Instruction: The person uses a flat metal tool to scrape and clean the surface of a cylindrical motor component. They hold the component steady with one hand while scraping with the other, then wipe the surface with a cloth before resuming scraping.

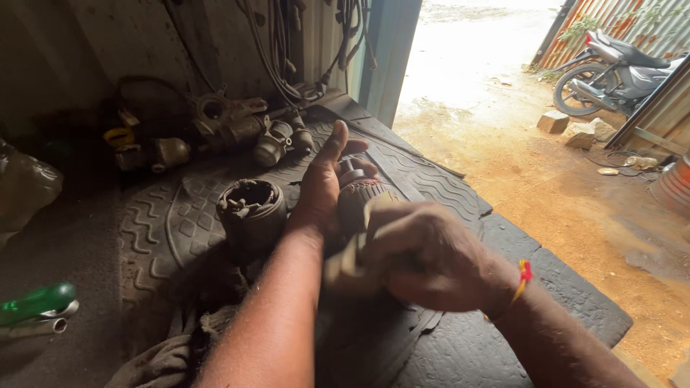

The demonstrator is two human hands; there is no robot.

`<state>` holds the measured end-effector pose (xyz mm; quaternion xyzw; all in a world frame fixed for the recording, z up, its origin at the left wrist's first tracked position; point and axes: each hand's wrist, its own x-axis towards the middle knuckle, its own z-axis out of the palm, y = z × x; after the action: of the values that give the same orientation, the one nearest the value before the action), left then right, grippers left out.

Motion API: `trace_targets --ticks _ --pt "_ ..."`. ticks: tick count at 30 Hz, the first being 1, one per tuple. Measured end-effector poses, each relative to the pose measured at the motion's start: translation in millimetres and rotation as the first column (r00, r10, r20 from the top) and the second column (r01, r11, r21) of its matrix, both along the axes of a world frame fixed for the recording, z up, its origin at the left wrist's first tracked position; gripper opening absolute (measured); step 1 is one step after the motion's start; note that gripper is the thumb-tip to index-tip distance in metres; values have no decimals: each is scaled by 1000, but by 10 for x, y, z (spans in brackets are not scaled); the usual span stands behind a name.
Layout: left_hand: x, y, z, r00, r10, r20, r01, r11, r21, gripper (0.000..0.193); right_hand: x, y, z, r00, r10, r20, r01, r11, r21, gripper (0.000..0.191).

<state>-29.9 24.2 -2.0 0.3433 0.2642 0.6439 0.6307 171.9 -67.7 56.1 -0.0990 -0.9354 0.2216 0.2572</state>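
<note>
My left hand (325, 183) wraps around a dark ribbed motor armature (359, 195) held over the black rubber mat (445, 194), with the thumb raised. My right hand (424, 255) is closed on a small blurred strip, tan in colour (343, 267), pressed against the armature's near side. I cannot tell what the strip is. A red and yellow thread circles my right wrist. Just left of my left hand, a round greasy motor housing (251, 208) stands open-end up on the mat.
Several grimy motor parts (230, 126) lie at the back of the bench under hanging cables (287, 50). A green-handled tool (36, 303) lies at the left, a rag (165, 356) near me. Outside are sandy ground, bricks (553, 121) and a parked motorcycle (611, 68).
</note>
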Motion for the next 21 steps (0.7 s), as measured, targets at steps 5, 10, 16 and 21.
trace_targets --ticks 5,10,16,21 --pt "23 -59 12 999 3 -31 -4 1000 -18 74 195 183 15 847 -199 -492 -133 818 -560 22" --pt "-6 -57 48 999 -25 33 27 998 -52 73 26 292 -37 862 -456 -220 367 862 -350 31" --pt "-5 -33 34 1000 -5 0 5 1000 -30 73 -87 134 77 861 -505 -60 508 848 149 10" --pt "15 -11 21 1000 -8 -22 7 1000 -29 72 -135 -204 278 898 -421 -128 288 783 -552 15"
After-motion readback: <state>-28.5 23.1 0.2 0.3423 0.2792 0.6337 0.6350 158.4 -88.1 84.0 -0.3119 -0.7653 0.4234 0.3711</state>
